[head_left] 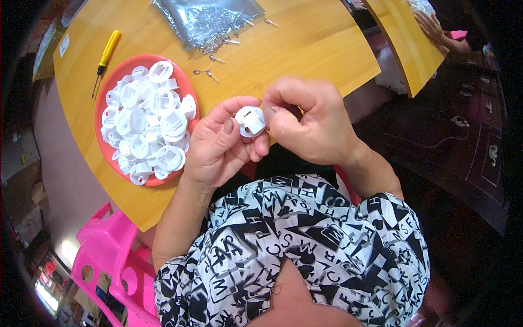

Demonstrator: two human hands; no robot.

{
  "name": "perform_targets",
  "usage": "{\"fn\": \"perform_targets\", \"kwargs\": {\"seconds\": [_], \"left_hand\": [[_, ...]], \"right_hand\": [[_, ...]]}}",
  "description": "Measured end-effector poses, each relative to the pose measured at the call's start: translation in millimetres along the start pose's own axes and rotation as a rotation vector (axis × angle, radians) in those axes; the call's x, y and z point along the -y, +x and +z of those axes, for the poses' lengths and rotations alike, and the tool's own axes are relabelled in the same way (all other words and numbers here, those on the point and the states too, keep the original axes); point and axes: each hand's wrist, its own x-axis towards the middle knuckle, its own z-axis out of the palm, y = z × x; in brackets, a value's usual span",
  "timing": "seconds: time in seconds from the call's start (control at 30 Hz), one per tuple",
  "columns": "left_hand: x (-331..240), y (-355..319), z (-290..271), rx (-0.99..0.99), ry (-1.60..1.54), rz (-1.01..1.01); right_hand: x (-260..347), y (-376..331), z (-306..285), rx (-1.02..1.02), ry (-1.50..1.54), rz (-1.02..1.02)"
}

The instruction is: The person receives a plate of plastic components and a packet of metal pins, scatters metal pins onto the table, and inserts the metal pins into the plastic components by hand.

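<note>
My left hand holds a small round white plastic part between thumb and fingers, its slotted face turned up. Beside it, my right hand is closed in a pinch, its fingertips right at the part's edge. Whatever those fingers grip is too small or hidden to make out. To the left, many similar white plastic parts are heaped in a red plate. Beyond my hands, small metal pins lie loose on the wooden table.
A clear plastic bag of small metal pieces lies at the far side. A yellow-handled screwdriver rests beyond the plate. Pink plastic chairs stand at the lower left. Another person's hand is over a second table at the far right.
</note>
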Motion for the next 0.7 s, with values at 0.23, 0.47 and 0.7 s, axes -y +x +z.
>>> {"fn": "perform_targets", "kwargs": {"seconds": [0.23, 0.47, 0.7], "left_hand": [[-1.1, 0.5, 3.4, -0.074, 0.047, -0.005], [-1.5, 1.2, 2.5, -0.064, 0.034, -0.004], [-1.4, 1.6, 3.1, -0.068, 0.058, -0.003]], "right_hand": [[-6.3, -4.3, 6.2, -0.005, -0.090, -0.095], [-6.5, -2.2, 4.8, -0.030, -0.193, -0.151], [-5.7, -2.3, 3.8, -0.008, -0.163, -0.117]]}}
